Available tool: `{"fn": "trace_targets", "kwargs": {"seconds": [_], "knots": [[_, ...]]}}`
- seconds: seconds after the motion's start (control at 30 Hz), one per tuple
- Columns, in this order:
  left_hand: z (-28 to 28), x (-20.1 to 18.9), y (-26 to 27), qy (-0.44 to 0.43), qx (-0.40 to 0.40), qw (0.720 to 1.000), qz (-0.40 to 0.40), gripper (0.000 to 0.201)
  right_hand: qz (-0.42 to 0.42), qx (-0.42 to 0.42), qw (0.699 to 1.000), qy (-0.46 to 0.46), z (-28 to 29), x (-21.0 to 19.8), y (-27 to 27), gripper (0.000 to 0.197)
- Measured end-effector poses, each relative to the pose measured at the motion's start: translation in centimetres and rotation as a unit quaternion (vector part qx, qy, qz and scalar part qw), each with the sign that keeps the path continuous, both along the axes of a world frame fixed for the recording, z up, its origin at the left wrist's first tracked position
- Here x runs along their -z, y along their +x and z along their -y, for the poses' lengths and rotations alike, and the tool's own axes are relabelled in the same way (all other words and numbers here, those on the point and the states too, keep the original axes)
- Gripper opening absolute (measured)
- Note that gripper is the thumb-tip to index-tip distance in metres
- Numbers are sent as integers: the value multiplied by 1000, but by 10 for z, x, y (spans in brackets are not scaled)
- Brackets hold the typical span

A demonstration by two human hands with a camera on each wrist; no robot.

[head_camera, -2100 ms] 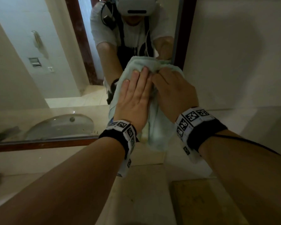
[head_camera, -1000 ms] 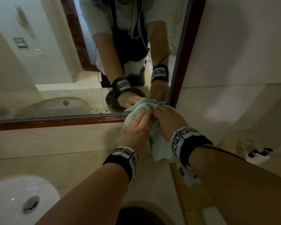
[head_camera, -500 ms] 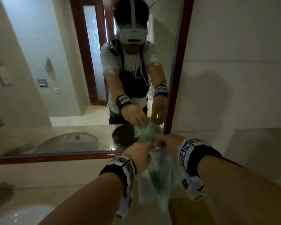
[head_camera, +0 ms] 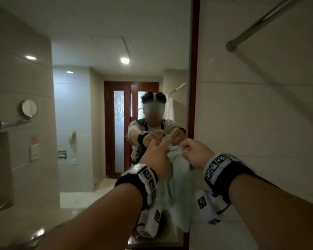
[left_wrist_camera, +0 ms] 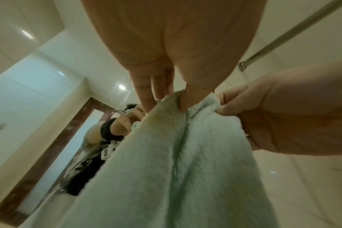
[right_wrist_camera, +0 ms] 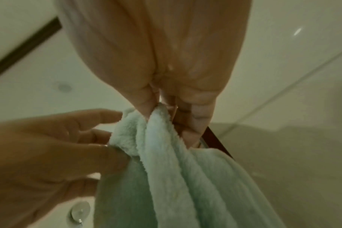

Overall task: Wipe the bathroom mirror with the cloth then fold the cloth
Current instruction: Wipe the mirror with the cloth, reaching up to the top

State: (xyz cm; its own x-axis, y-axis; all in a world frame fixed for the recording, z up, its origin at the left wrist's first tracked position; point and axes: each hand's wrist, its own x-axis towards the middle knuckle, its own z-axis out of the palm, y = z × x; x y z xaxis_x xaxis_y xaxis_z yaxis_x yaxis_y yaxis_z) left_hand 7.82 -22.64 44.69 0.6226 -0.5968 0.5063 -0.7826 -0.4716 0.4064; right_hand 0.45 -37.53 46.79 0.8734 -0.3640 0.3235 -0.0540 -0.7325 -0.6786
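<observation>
A pale green fluffy cloth (head_camera: 177,186) hangs in loose folds in front of the mirror (head_camera: 98,105), off the glass. My left hand (head_camera: 158,154) pinches its top edge on the left. My right hand (head_camera: 190,152) pinches the top edge just to the right, almost touching the left. In the left wrist view the cloth (left_wrist_camera: 185,162) drops from thumb and fingers, with my right hand (left_wrist_camera: 263,111) beside it. In the right wrist view the cloth (right_wrist_camera: 166,154) hangs from my right hand's pinch, and my left hand (right_wrist_camera: 68,146) holds the neighbouring fold.
The mirror's dark red frame (head_camera: 194,69) runs vertically just right of my hands. A tiled wall (head_camera: 260,114) with a metal rail (head_camera: 260,24) fills the right side. The reflection shows a person, a door and a round wall mirror (head_camera: 29,108). A counter edge (head_camera: 161,239) lies below.
Both hands left the glass and lifted the cloth up from the mirror's lower edge; they went from pressing it flat to pinching its top edge. The view tilted upward.
</observation>
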Motion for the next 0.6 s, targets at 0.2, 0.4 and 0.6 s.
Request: {"fn": "trace_targets", "kwargs": {"seconds": [0.2, 0.4, 0.6], "knots": [[1, -63, 6, -57, 31, 997, 39, 48, 117, -6, 993, 31, -12, -75, 4, 13], [4, -148, 34, -144, 3, 986, 81, 17, 258, 59, 964, -37, -12, -152, 24, 15], [21, -238, 36, -301, 64, 951, -7, 22, 304, 154, 891, -300, -23, -204, 24, 23]]}}
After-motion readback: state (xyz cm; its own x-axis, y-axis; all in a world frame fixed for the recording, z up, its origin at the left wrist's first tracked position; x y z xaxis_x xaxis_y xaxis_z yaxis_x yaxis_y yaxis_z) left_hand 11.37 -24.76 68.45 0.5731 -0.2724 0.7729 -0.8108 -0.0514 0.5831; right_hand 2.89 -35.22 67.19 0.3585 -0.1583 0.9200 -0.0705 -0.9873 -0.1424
